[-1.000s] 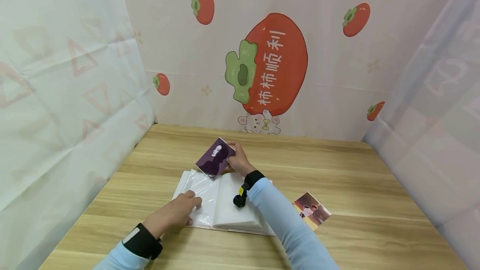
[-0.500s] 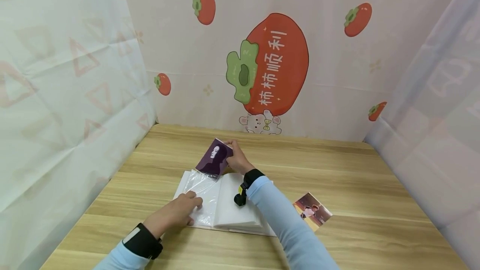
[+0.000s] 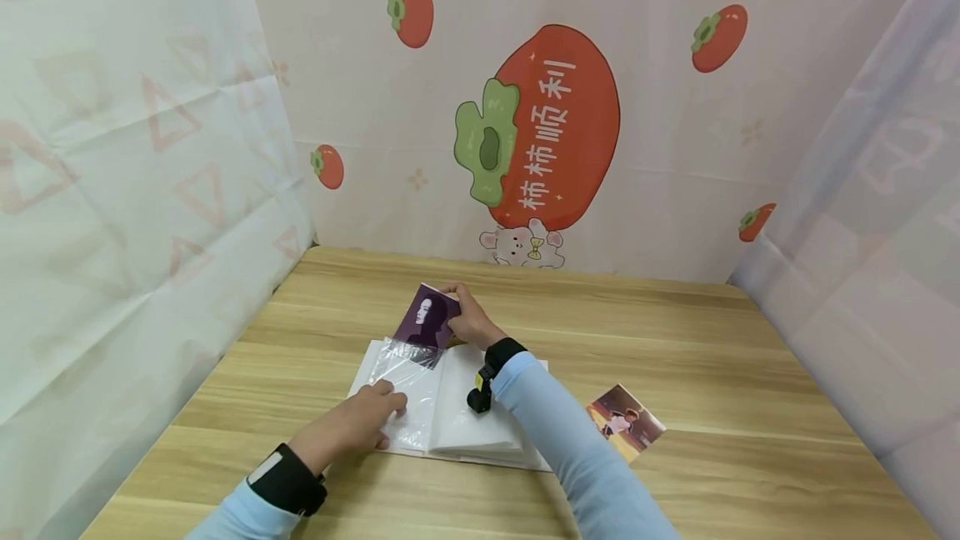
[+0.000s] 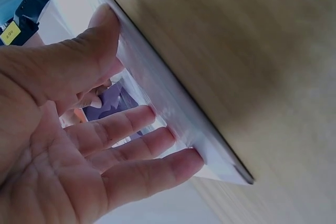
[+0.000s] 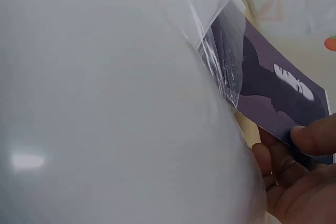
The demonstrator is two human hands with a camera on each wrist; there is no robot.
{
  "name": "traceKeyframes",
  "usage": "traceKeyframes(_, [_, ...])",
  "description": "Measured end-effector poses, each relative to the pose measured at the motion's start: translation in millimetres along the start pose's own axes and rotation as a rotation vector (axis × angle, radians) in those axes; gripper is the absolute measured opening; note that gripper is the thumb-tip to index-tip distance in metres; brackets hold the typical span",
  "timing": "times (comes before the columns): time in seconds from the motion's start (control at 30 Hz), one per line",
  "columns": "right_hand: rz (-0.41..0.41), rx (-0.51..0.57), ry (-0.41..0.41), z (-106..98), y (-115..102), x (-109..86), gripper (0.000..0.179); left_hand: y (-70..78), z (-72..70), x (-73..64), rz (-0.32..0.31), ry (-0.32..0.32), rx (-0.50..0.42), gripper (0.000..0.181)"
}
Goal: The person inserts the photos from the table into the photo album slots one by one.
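Observation:
A photo album (image 3: 408,394) lies open on the table, its left page covered by a clear plastic sleeve (image 3: 397,365). My right hand (image 3: 471,319) pinches a purple photo card (image 3: 427,319) by its right edge, thumb on the printed face in the right wrist view. The lower end of the purple photo card (image 5: 283,85) is inside the mouth of the clear sleeve (image 5: 231,56), while its upper part sticks out past the album's far edge. My left hand (image 3: 360,419) rests on the left page; in the left wrist view its extended fingers (image 4: 152,142) touch the page near the album's edge.
A second photo card (image 3: 626,422), brown and yellow with a figure on it, lies on the wooden table (image 3: 720,357) to the right of the album. A fabric backdrop (image 3: 652,215) with persimmon prints stands behind the table, with side curtains left and right.
My right hand has moved slightly left and turned the purple photo card more upright. Its lower end sits farther inside the sleeve. My left hand stays in place.

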State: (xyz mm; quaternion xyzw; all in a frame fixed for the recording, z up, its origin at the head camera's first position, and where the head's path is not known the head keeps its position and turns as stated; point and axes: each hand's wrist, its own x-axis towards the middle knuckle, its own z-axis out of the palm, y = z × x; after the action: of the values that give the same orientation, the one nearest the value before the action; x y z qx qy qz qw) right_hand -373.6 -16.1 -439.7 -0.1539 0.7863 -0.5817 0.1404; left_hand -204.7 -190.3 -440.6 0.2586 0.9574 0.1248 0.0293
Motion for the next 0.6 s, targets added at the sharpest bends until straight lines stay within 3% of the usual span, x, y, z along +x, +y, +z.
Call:
traceKeyframes(0.2, [-0.01,-0.068,0.04,3.8,-2.4,-1.4,0.065,0.0,-2.3,0.2,-0.018,-0.03,-0.002,0.037])
traceKeyframes(0.37, [-0.056,-0.166,0.087,6.2,-2.3,-1.0,0.05,-0.8,-3.3,-1.7,0.0,-0.03,-0.005,0.038])
traceKeyframes(0.6, [-0.074,-0.151,0.059,7.8,-2.1,-3.6,0.041,-2.8,-0.6,-4.0,0.011,-0.029,-0.013,0.037])
